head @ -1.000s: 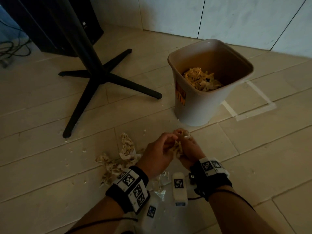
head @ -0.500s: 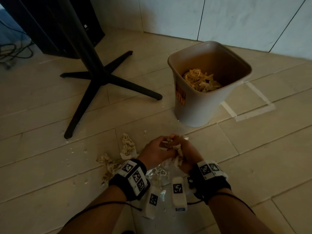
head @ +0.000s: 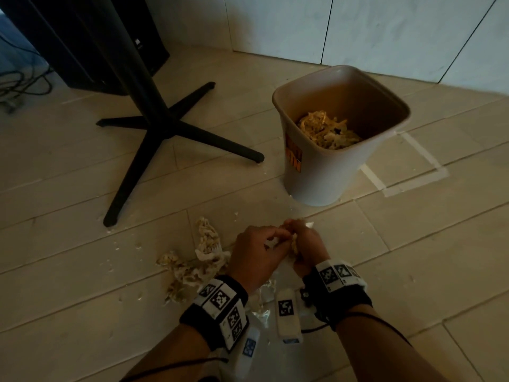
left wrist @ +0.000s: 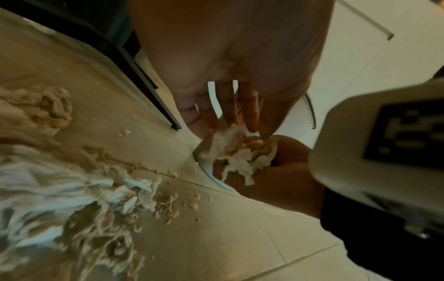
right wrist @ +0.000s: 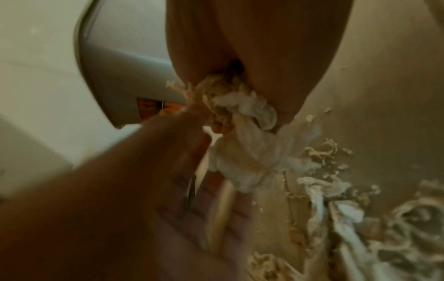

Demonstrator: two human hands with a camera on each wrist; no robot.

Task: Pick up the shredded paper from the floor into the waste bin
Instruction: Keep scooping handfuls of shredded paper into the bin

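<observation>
A beige waste bin [head: 325, 175] stands upright on the floor ahead, with shredded paper [head: 327, 130] in its bottom. Just in front of it my hands meet low over the floor. My right hand [head: 305, 244] grips a clump of shredded paper [head: 294, 244], seen close in the right wrist view [right wrist: 242, 117]. My left hand [head: 256, 249] pinches the same clump [left wrist: 240, 154] with its fingertips [left wrist: 250, 125]. A larger pile of shreds [head: 198, 260] lies on the floor left of my hands.
A black table base with a cross foot [head: 154, 128] stands at left, one leg ending near the bin. A dark cabinet [head: 91, 45] and cables [head: 19, 84] are at far left. White tape lines [head: 413, 180] mark the floor right of the bin. Small scraps [head: 121, 246] dot the tiles.
Both hands dipped slightly toward the floor and closed tighter together on the clump. The bin and the floor pile have not moved.
</observation>
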